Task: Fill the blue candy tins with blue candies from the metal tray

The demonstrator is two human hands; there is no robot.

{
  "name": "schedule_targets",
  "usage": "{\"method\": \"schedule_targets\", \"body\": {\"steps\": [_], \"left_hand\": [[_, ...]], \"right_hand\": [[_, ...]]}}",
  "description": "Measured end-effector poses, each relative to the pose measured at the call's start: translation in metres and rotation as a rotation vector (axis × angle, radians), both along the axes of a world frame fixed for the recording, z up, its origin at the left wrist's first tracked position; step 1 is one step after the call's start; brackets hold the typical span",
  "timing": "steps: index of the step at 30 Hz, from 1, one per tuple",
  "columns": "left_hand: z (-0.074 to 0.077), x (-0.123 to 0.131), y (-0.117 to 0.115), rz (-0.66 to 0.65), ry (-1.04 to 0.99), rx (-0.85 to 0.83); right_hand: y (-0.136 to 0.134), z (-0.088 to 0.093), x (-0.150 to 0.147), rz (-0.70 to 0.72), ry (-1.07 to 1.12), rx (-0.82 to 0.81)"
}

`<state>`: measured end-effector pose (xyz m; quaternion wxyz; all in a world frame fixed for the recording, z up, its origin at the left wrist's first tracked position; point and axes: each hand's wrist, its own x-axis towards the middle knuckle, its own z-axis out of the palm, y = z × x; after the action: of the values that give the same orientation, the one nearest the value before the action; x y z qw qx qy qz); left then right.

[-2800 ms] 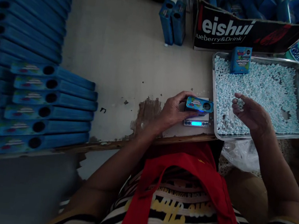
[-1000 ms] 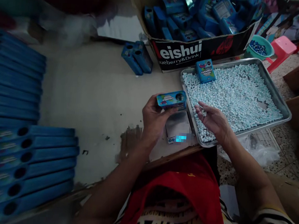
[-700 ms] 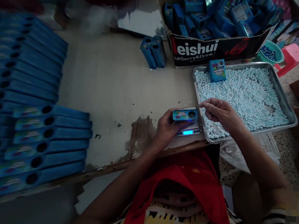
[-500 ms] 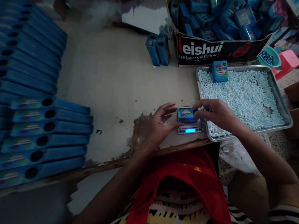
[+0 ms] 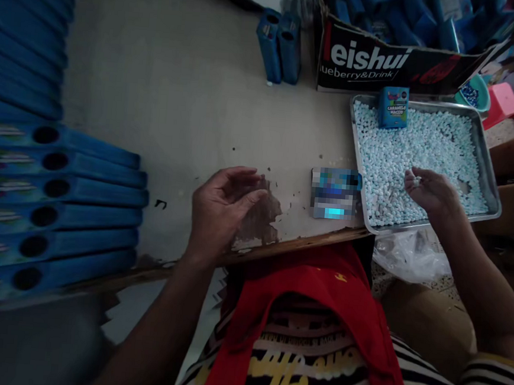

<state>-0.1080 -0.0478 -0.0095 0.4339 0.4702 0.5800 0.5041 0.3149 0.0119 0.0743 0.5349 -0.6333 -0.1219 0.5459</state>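
My left hand (image 5: 224,210) hovers over the worn front part of the table, thumb and fingers apart with nothing between them. To its right is a small scale (image 5: 313,206) with a lit display; a blue patch on top is pixelated, so its details are hidden. Over the metal tray (image 5: 499,202) is my right hand (image 5: 435,193), palm turned up and fingers curled around a few small pale candies (image 5: 415,180). Many pale blue and white candies (image 5: 385,173) cover the tray. A blue candy box (image 5: 393,108) stands at the tray's far left corner.
Blue boxes with round holes (image 5: 57,188) lie in rows at the left. Two more blue boxes (image 5: 279,49) stand upright near a black carton (image 5: 365,61) filled with others. Behind the tray are a teal bowl (image 5: 482,94) and a pink stool (image 5: 502,102).
My left hand has moved left, away from the scale. My right hand has left the box on the scale and moved right, over the tray. The view has shifted slightly.
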Motion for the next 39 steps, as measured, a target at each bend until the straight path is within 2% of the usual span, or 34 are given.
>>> {"method": "schedule_targets", "body": {"steps": [2,3,6,12,15,18,28,31,36,39], "left_hand": [[-0.003,0.003,0.0,0.0,-0.017,0.002],[-0.005,0.005,0.0,-0.008,-0.025,0.005],[-0.009,0.01,0.001,-0.039,-0.061,0.015],[-0.016,0.018,0.004,-0.086,-0.078,-0.018],[-0.017,0.021,0.003,-0.099,-0.065,-0.027],[-0.017,0.022,0.001,-0.117,-0.039,-0.038],[-0.024,0.012,0.002,-0.134,0.042,-0.038],[-0.024,0.012,0.003,-0.136,0.04,-0.034],[-0.022,0.011,0.005,-0.124,0.03,-0.015],[-0.025,0.012,0.006,-0.103,-0.004,-0.003]], "right_hand": [[-0.006,-0.003,-0.006,-0.027,0.056,-0.067],[-0.009,-0.001,-0.012,0.007,0.084,-0.086],[-0.016,0.011,-0.032,0.249,0.093,-0.061],[-0.016,0.038,-0.07,0.687,-0.21,0.151],[-0.01,0.044,-0.084,0.843,-0.326,0.222],[-0.004,0.044,-0.093,0.94,-0.421,0.296],[-0.005,0.044,-0.11,0.983,-0.631,0.302],[-0.004,0.045,-0.112,0.923,-0.524,0.255],[-0.001,0.055,-0.113,0.693,-0.256,0.121],[0.0,0.062,-0.112,0.69,-0.189,0.059]]}}
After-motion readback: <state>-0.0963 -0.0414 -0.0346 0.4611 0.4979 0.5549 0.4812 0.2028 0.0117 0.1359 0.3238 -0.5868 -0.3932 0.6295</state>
